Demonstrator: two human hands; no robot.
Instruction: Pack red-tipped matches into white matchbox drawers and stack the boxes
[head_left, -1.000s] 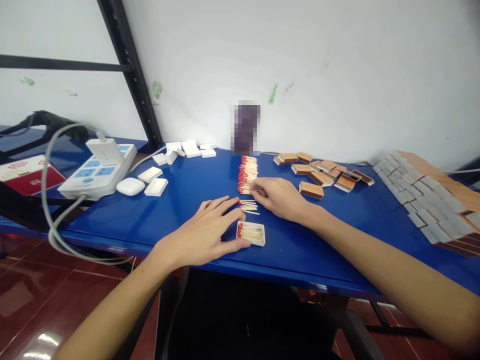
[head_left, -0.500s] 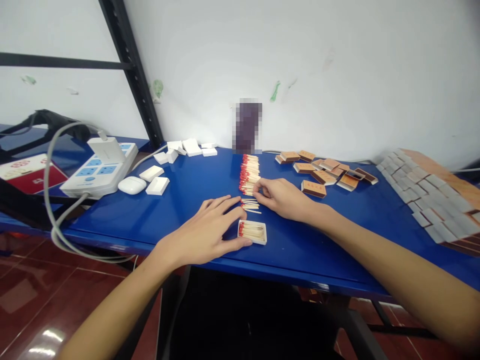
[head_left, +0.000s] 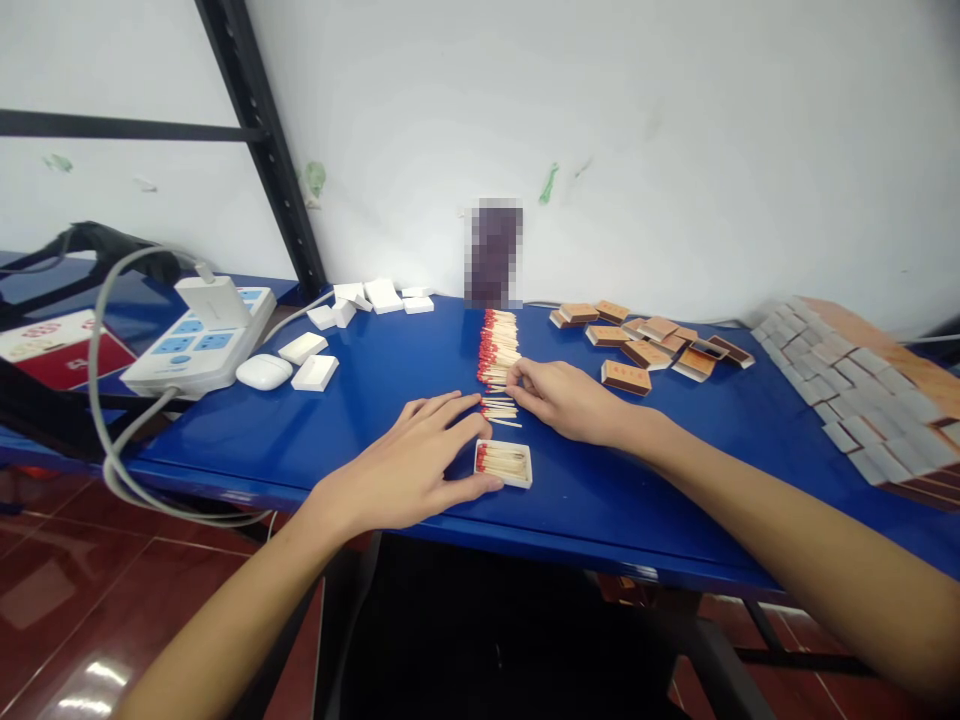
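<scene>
A long row of red-tipped matches lies on the blue table, heads to the left, with several looser matches nearer me. My right hand is closed in a pinch at the plain ends of the row, on a match whose far end shows at the row's near edge. To the left, my left hand rests with fingers spread; its index fingertip is beside the heads of the looser matches. Its thumb touches the white matchbox tray, which holds several matches lying flat.
Several orange matchbox sleeves lie right of the row, with a grey-sided stack of matchboxes beyond. White trays, a white earbud case and a power strip with cables are on the left. A wall closes the back.
Both hands stay almost where they were. At the near edge of the row, a match under my right fingertips now lies slightly apart, closer to the looser matches.
</scene>
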